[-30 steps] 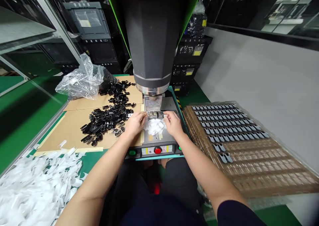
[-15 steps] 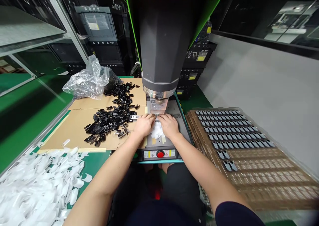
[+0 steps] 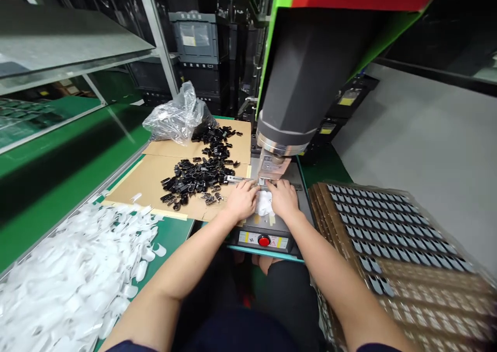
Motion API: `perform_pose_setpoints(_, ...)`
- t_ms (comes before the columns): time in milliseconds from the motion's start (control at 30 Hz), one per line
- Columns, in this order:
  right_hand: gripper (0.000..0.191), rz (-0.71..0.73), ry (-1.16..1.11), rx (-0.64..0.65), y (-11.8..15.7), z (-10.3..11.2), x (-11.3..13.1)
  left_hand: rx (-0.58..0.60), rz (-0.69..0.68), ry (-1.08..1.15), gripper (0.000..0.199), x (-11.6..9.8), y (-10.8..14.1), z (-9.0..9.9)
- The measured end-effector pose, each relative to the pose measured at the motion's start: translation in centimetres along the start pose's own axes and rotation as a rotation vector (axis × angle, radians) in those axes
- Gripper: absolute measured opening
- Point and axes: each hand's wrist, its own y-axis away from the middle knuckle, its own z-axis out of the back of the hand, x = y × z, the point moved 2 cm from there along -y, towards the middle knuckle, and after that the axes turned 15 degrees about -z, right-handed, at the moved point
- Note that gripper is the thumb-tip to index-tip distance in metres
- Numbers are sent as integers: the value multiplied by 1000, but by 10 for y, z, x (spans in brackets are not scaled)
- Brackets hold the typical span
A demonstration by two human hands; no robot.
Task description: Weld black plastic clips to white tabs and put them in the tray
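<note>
Under the press head, a small light-grey part sits between my fingertips on the machine's metal fixture. My left hand rests to its left, open, with fingers stretched forward over the fixture. My right hand lies on the other side, also open, its index finger reaching toward the part. Directly above is a clear block with printed text, below the dark press head. Several white slips lie on the bed between my palms. My thumbs are partly hidden.
Black clip-like parts are heaped on cardboard at left, near a clear plastic bag. White curved pieces pile up at front left. A red button is on the machine's front. Right, stacked trays hold rows of grey-and-black parts.
The view has turned left, so the scene has shifted to the right. My fingertips have parted slightly, and the small light-grey part now shows between them.
</note>
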Motion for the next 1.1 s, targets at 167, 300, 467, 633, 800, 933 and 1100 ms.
perform_pose_setpoints(167,45,-50,-162,-64,13,-5,29,-74,274,-35,34,33,81,34)
perform_pose_setpoints(300,42,92,-350,53,25,-9,100,-56,482,-63,30,57,132,41)
perform_pose_setpoints(467,42,166,-330,186,17,-16,168,-12,488,-69,23,57,144,32)
perform_pose_setpoints(633,38,241,-251,197,-3,-23,158,-20,483,-70,18,54,137,30)
perform_pose_setpoints(800,47,199,-292,105,-1,-22,139,-40,474,-21,17,54,133,27)
perform_pose_setpoints(933,40,75,-202,38,12,-18,147,-77,492,47,25,54,133,25)
perform_pose_setpoints(1100,34,109,-124,103,18,-21,158,-74,453,38,20,54,135,25)
